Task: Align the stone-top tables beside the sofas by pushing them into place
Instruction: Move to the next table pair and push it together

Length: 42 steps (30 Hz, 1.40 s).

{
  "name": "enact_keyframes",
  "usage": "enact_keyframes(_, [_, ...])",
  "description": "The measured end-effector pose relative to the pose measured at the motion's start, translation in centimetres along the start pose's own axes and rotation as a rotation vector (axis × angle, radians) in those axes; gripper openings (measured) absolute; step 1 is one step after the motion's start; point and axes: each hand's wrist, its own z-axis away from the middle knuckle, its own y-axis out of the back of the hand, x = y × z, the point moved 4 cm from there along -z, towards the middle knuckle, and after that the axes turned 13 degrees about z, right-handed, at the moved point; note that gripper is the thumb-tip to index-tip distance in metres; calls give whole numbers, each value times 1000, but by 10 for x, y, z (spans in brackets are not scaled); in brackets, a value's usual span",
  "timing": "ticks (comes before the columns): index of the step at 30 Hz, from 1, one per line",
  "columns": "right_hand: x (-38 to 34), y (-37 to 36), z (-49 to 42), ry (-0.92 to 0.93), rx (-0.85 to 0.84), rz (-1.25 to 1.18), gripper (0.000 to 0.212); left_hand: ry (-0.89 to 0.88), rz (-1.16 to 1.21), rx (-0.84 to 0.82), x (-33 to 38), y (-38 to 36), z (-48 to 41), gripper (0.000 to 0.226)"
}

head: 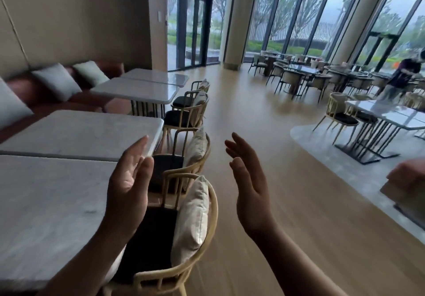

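Both hands are raised in front of the camera with palms facing each other and fingers spread wide, holding nothing. The left hand [128, 180] hangs over the right edge of the near table [50, 208], though whether it touches the stone cannot be told. The right hand [249, 185] is out over the wood floor [264, 116], well apart from any table.

The near table fills the lower left, its pale stone top blurred. Tucked at its right edge is a chair [184, 245] with a light frame, a dark seat and a cream pillow [192, 217] leaning on its back. Just beyond, the second table [78, 132] lies edge to edge with the near one, only a thin seam between them; its right edge reaches further right than the near one's. A second chair [190, 157] with its own pillow stands at that right edge.

Along the left edges of the tables runs a reddish sofa [34, 93] against the wall, with grey cushions [56, 81] on it. Farther on, a gap separates another pair of tables [138, 88], likewise butted together beside the sofa, with two more chairs [188, 109] at their right edge.

Across the floor, on the right, stands a long table [386, 113] on dark legs, and past it more tables and chairs near tall windows [299, 12]. A person [401, 79] bends over there, blurred.
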Motion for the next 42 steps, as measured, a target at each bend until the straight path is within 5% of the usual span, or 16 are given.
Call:
enact_keyframes(8, [73, 11, -120, 39, -132, -49, 55, -50, -27, 176, -59, -39, -78, 73])
enact_keyframes(11, [96, 10, -168, 53, -168, -75, 48, -73, -42, 237, -71, -48, -106, 64])
enact_keyframes(16, [138, -12, -228, 31, -209, -216, 68, -85, -104, 315, -82, -57, -135, 55])
enact_keyframes(23, [187, -68, -292, 35, -427, -363, 51, -83, -284, 495, -100, -55, -154, 55])
enact_keyframes(42, [304, -165, -442, 146, -978, -555, 59, -78, -562, 1035, -192, -140, -185, 54])
